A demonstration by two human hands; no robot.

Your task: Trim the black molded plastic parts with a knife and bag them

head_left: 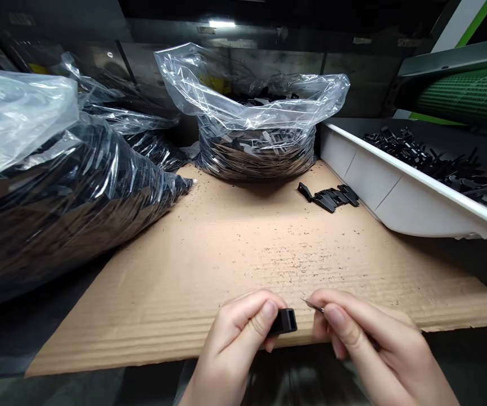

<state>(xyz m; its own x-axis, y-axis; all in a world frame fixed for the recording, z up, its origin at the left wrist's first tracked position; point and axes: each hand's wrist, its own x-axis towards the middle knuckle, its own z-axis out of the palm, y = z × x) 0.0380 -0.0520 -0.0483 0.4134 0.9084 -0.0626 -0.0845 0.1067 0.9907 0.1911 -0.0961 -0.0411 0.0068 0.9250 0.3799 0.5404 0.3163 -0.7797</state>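
My left hand [239,332] pinches a small black plastic part [284,321] between thumb and fingers at the near edge of a sheet of cardboard [235,248]. My right hand [362,338], just to its right, is closed on a thin metal blade or pin [313,306] whose tip points toward the black part. The two hands are a few centimetres apart and the tip is close to the part without clearly touching it.
An open clear bag [256,129] full of black parts stands at the back centre. A bigger filled bag [49,186] lies at the left. A small pile of black parts [332,197] lies beside a white tray [399,186] holding more parts at the right.
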